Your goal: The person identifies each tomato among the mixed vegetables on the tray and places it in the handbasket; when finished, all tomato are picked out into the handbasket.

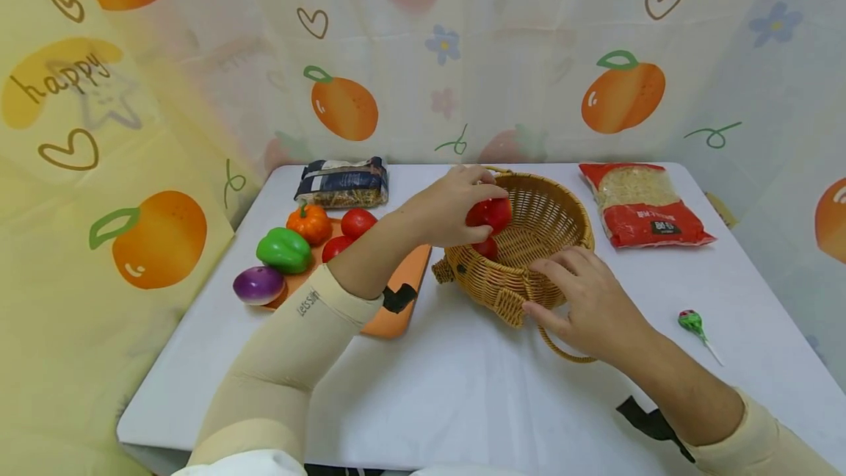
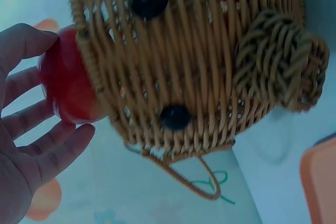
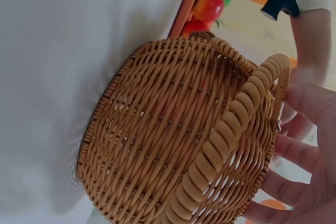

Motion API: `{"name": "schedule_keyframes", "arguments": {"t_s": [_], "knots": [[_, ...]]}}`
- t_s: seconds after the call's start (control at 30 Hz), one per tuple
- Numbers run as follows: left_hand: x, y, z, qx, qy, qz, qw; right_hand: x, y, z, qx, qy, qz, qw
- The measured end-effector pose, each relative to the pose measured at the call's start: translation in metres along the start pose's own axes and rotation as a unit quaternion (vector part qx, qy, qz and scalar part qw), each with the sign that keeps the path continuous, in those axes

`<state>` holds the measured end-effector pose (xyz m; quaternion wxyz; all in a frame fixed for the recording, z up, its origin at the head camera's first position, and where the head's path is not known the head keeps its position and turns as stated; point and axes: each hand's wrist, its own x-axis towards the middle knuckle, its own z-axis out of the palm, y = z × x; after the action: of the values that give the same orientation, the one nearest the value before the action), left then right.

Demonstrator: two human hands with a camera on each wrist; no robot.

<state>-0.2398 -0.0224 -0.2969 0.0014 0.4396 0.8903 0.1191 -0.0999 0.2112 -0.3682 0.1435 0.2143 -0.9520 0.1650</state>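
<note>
1. Two pale sleeves reach in from the near edge of the head view over a white table, each with a black strap by the wrist.
2. The right hand is nearer, its thumb held wide of its fingers, which touch the near rim of a wicker basket; how firmly they press, I cannot tell.
3. A looped handle hangs from the basket's near side, below that hand.
4. A lollipop in a green and red wrapper lies to the right of the right forearm.
5. An orange board lies left of the basket, partly hidden under the left forearm. Along its left part sit a purple vegetable, a green pepper and a small orange pumpkin, with two red fruits beside them.
6. The left hand holds a red round fruit between thumb and fingers, at the left of the basket's mouth. Another red piece shows inside, just below it.
7. Farther back lie a dark-labelled bag behind the board and a red bag right of the basket.
8. Farthest hangs a backdrop printed with oranges, hearts and "happy".
</note>
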Motion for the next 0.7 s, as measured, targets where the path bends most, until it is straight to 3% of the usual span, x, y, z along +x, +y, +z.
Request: {"name": "schedule_keyframes", "arguments": {"t_s": [0.13,0.33,0.7], "knots": [[0.012,0.006,0.012,0.014,-0.035,0.009,0.9993,0.0,0.0,0.001,0.001,0.008,-0.008,0.9999],[0.02,0.01,0.023,0.023,-0.085,-0.01,0.9961,0.0,0.001,0.002,0.002,0.01,-0.011,0.9999],[0.019,0.008,0.026,0.028,-0.089,-0.001,0.9957,-0.001,0.001,0.002,-0.001,0.005,-0.006,1.0]]}}
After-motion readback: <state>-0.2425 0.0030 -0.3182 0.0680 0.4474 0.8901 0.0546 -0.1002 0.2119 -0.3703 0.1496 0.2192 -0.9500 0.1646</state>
